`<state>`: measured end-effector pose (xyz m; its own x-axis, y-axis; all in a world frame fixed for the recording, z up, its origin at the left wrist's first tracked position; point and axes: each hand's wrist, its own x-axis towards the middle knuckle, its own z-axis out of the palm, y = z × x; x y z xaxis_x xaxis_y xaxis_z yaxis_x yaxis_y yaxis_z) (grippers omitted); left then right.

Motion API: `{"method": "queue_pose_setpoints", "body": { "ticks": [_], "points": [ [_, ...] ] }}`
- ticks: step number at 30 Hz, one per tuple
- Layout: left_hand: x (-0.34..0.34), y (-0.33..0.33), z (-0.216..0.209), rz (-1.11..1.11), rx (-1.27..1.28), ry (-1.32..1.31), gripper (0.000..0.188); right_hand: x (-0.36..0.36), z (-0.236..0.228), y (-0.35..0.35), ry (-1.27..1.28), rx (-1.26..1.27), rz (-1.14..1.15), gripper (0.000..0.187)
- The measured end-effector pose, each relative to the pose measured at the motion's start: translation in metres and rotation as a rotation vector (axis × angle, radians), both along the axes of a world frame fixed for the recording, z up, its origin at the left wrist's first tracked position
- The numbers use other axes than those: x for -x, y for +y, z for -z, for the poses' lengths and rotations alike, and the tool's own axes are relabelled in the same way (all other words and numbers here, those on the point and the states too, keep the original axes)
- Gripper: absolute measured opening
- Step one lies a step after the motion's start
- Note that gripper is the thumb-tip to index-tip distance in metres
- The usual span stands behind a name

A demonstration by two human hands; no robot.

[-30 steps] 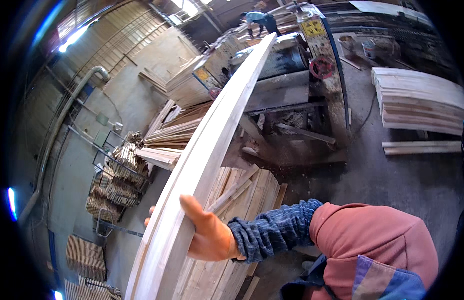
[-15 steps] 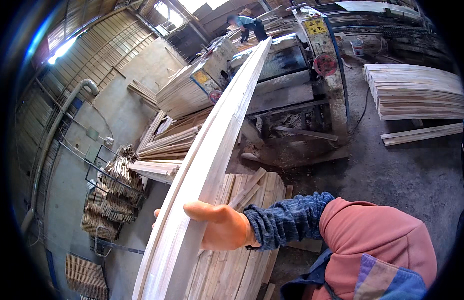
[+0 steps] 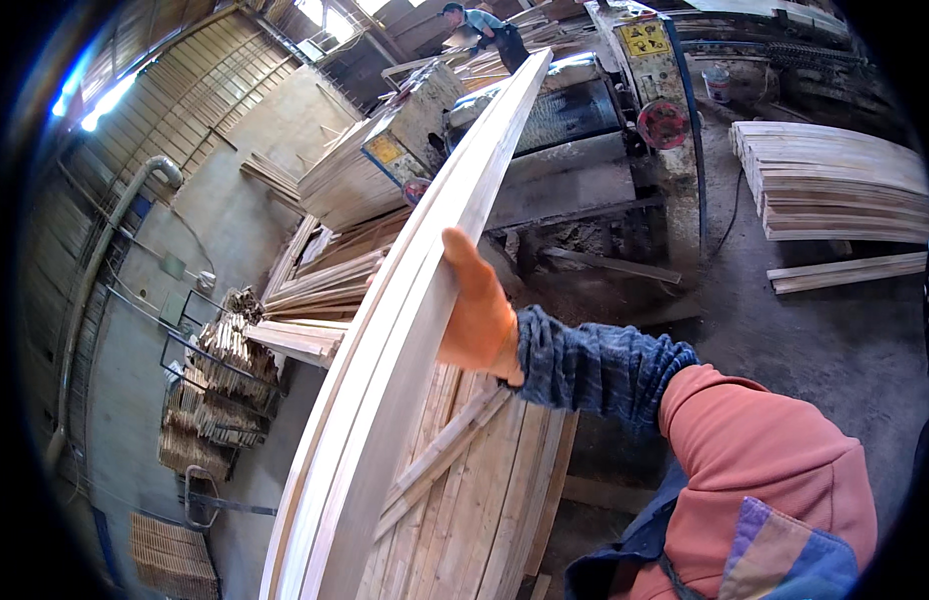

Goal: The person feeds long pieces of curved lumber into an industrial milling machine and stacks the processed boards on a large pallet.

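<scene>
Long pale wooden planks (image 3: 385,350), held together side by side, slope from the lower left up toward the machine at the back. My right hand (image 3: 477,312), in an orange glove, grips them from the right side. Its thumb points up along the near face, and the other fingers are mostly hidden behind the wood. The planks' lower end runs out of the picture. My left hand does not show. Beneath the planks lies a stack of boards (image 3: 515,470), with a narrow strip (image 3: 440,450) lying slantwise across it.
A worn machine with a red handwheel (image 3: 663,124) stands ahead. Behind it, a co-worker (image 3: 495,38) stands by more timber. A board stack (image 3: 835,180) sits on the right floor; slat bundles (image 3: 210,410) stand left near a metal rack and pipe.
My right hand has moved up and a little right along the planks, its thumb now pointing upward. The planks have swung slightly, and the co-worker has straightened up somewhat.
</scene>
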<state>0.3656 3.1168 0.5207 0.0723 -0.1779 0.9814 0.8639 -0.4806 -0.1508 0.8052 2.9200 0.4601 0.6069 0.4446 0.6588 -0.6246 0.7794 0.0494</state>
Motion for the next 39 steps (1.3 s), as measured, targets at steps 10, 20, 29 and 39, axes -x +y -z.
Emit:
{"method": "queue_pose_setpoints", "body": {
  "ticks": [10,20,29,39],
  "points": [
    [-0.397,-0.163,0.063,1.537,0.576,-0.242,0.082,-0.065,-0.019,-0.040,0.004,0.182,0.025,0.070],
    [-0.384,-0.153,0.072,0.927,0.676,-0.436,0.068,-0.414,0.071,-0.129,-0.697,0.089,0.974,0.072],
    [-0.259,-0.109,0.015,1.377,1.150,-0.468,0.094,-0.518,0.104,-0.183,-0.372,0.305,0.191,0.102],
    [-0.346,-0.118,0.034,1.397,1.151,-0.216,0.103,-0.372,0.058,-0.131,-0.209,0.292,0.392,0.085]
  ]
}}
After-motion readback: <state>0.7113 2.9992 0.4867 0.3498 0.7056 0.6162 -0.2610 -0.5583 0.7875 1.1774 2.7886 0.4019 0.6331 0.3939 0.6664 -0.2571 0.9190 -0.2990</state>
